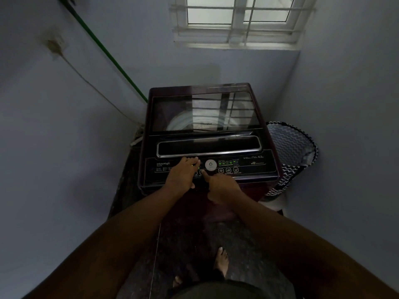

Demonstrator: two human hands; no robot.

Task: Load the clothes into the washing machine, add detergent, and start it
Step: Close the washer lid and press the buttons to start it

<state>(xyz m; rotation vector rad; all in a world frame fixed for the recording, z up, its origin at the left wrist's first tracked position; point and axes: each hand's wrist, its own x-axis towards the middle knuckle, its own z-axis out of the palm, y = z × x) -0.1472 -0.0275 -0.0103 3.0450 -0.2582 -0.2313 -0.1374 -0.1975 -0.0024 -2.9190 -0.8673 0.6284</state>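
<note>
A dark maroon top-load washing machine [207, 134] stands in the corner below the window, its glass lid [205, 113] down. On its front control panel [248, 167] green lights glow and a round white display [211, 164] reads 6. My left hand [183, 172] rests flat on the panel's left part, fingers straight and reaching the chrome handle edge. My right hand [220, 187] points its index finger onto a button just below and left of the display; its other fingers are curled under. No clothes or detergent are visible.
A black-and-white zigzag laundry basket [291, 152] stands right of the machine against the wall. A green pole [108, 52] leans in the left corner, and a cord runs down that wall. My bare feet [221, 261] stand on dark speckled floor in the narrow alcove.
</note>
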